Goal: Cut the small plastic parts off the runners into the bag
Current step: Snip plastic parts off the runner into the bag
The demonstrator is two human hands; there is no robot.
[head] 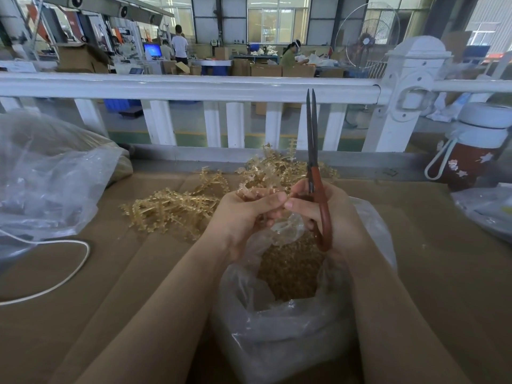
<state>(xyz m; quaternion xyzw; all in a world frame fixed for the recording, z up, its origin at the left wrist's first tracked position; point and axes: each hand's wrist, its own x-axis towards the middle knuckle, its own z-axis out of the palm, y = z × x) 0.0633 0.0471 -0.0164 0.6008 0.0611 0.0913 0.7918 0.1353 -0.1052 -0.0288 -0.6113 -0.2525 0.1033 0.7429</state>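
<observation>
**Hands meet over the open bag, scissors upright**

The right hand (329, 214) grips the red handles of the scissors (313, 151), fingers curled round them. The dark blades point straight up and are almost closed, with only a thin gap at the tips. The left hand (249, 214) is curled round a small clump of amber runners (255, 193). Its fingertips touch the right hand's fingertips directly above the bag (277, 322).

The bag is clear plastic, sits open between the forearms, and holds a heap of small amber parts (288, 275). More runners lie in a loose pile (177, 209) on the brown cardboard (124, 295) just beyond the hands, reaching towards a white railing (194, 87).

A bigger clear bag (50, 176) lies at the left, with a white cord (61, 284) looping beside it. A bottle (476, 145) with a white cap stands at the right.
</observation>
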